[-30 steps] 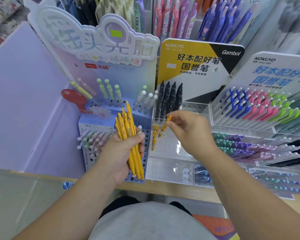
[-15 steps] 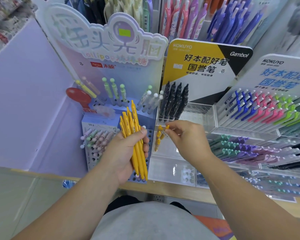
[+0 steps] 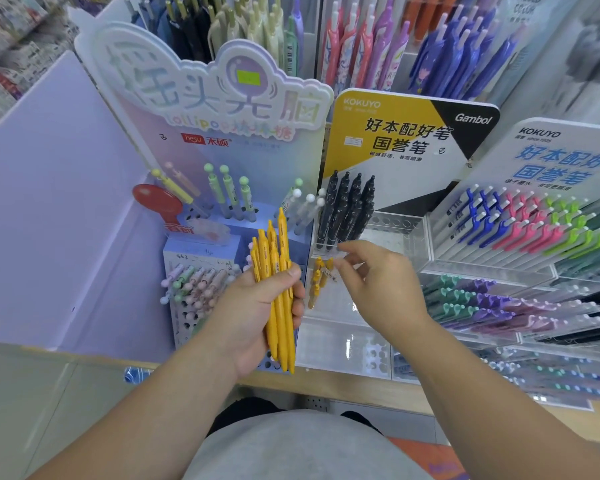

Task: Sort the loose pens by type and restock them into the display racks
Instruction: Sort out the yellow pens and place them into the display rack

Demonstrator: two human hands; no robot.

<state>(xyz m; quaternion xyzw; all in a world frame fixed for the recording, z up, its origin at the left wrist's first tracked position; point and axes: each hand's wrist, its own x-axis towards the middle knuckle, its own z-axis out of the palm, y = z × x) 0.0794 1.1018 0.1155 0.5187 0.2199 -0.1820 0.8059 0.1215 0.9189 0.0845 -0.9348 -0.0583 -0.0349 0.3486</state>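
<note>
Step in hand: restocking yellow pens into clear rack (image 3: 395,230), tier below black pens (image 3: 347,209).
- Seated pens (image 3: 316,278): a few yellow ones standing at rack's left front.
- Right hand (image 3: 385,282): just right of seated pens, fingers (image 3: 352,249) loose and spread, nothing visibly held.
- Left hand (image 3: 257,306): left of rack, fingers clenched round yellow pen bundle (image 3: 279,251), held roughly upright.

Next, by judgement: right hand takes one pen from bundle, lines it up with a free hole beside seated pens, lowers it in.
</note>
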